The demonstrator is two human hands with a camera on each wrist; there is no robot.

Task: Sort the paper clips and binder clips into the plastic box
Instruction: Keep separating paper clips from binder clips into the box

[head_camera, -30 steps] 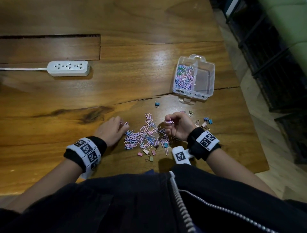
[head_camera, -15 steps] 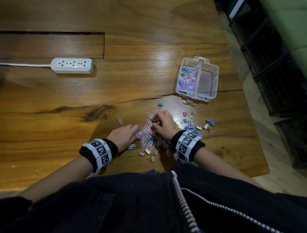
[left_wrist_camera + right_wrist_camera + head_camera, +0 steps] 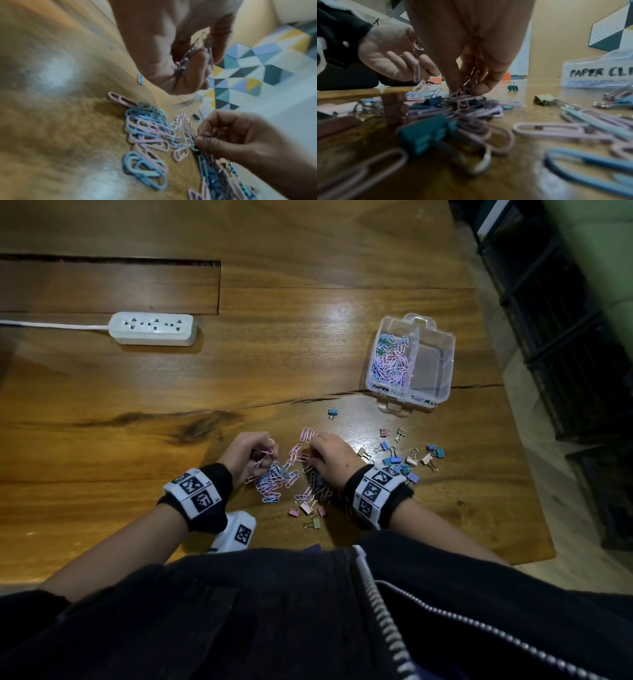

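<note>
A pile of pink and blue paper clips (image 3: pixel 279 477) lies on the wooden table (image 3: pixel 308 337) in front of me, with some binder clips mixed in. My left hand (image 3: pixel 263 455) hovers at the pile's left edge and holds a few pink paper clips (image 3: pixel 192 59) in its curled fingers. My right hand (image 3: pixel 310 455) reaches down on the pile's right side, pinching pink paper clips (image 3: pixel 471 82) between thumb and fingertips. The clear plastic box (image 3: pixel 442 361) stands at the far right; its left compartment holds paper clips (image 3: pixel 390 361), and its right compartment looks bare.
Several loose binder clips (image 3: pixel 400 460) lie to the right of my right hand, one blue binder clip (image 3: pixel 332 413) sits nearer the box, and a few more (image 3: pixel 308 513) lie close to my body. A white power strip (image 3: pixel 152 328) rests far left. The table edge runs along the right.
My left hand has moved right and forward to the pile and taken up clips. My right hand has turned palm down and shifted onto the pile, pinching clips.
</note>
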